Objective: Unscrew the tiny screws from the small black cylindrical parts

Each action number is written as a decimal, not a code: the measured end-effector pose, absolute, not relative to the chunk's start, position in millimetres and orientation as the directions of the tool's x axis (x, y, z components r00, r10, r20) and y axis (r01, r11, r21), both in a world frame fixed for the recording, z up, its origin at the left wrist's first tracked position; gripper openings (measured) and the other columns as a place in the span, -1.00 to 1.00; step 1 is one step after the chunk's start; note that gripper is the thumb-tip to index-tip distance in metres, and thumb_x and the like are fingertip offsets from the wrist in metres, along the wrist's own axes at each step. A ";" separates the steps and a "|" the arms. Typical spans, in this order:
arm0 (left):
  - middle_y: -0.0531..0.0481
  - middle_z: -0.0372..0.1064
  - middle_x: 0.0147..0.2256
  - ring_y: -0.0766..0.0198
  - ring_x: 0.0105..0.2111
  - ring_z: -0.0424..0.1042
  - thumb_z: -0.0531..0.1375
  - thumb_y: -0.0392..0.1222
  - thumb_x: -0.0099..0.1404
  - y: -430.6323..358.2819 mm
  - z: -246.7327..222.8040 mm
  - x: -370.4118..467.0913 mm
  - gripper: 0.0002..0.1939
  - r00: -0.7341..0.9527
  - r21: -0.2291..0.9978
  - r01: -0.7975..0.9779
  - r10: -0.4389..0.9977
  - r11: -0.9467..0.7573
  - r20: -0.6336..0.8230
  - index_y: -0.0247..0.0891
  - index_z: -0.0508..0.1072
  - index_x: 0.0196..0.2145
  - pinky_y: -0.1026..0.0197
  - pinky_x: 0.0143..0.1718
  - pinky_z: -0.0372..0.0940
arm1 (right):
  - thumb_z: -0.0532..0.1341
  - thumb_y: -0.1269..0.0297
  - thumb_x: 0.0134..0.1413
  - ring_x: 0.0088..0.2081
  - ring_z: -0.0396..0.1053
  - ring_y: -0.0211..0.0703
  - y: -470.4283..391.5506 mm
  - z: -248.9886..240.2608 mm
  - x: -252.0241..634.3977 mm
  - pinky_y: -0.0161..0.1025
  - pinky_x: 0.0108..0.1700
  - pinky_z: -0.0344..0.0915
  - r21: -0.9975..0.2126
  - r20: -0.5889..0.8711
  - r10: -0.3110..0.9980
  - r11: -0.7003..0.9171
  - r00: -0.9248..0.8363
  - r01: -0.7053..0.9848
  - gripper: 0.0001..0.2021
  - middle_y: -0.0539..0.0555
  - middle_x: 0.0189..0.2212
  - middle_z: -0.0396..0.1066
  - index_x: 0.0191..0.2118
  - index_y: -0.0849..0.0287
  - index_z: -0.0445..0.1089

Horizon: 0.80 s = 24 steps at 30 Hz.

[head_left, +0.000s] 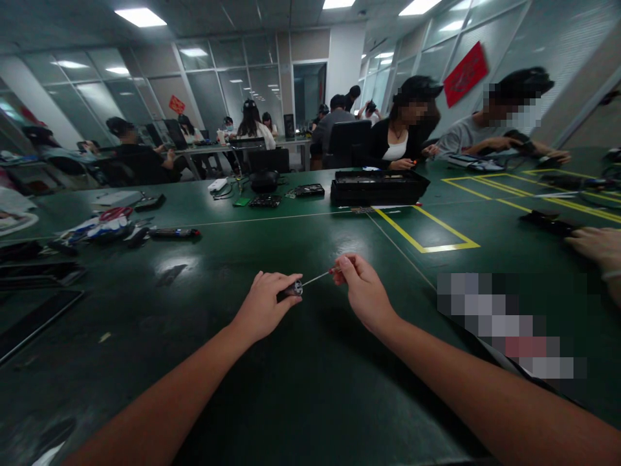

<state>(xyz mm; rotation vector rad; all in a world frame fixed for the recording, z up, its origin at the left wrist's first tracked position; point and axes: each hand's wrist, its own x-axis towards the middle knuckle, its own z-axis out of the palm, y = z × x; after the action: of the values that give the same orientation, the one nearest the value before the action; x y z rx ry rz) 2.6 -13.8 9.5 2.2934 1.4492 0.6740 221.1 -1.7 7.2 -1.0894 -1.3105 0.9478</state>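
My left hand (pixel 266 301) is closed round a small dark cylindrical part (pixel 297 288), whose silvery, notched end faces right between thumb and forefinger. Most of its body is hidden by the fingers. In a fingertip pinch, my right hand (pixel 361 288) holds a thin screwdriver (pixel 316 279) with a bare metal shaft and a reddish bit at the fingers. The shaft slants down to the left, its tip at the end of the cylinder; whether it sits inside cannot be made out. Both hands are above the green table (pixel 291 388).
A long black case (pixel 379 188) stands at the table's far side, with circuit boards (pixel 264 201) left of it. Cables and tools (pixel 104 226) lie heaped at left near a dark pen-like tool (pixel 174 233). Co-workers sit opposite; another person's hand (pixel 594 249) is at right.
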 end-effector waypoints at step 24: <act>-0.08 0.44 -0.02 0.08 -0.04 0.41 0.25 -0.17 0.33 -8.3 3.8 4.3 -0.63 0.244 0.655 0.663 0.932 -0.362 0.268 -0.13 0.44 0.08 -0.01 0.03 0.31 | 0.02 0.18 0.38 -0.30 0.42 -0.09 -16.4 21.5 226.6 -0.18 -0.27 0.26 -0.756 0.508 0.861 0.447 -0.002 0.478 -0.83 0.07 -0.34 0.45 -0.17 0.08 0.30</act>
<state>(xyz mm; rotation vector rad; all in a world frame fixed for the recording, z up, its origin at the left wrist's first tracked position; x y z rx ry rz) 4.3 -8.3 3.8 2.1151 1.4584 0.8924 226.6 -16.4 21.5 -1.1827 -1.6444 0.4550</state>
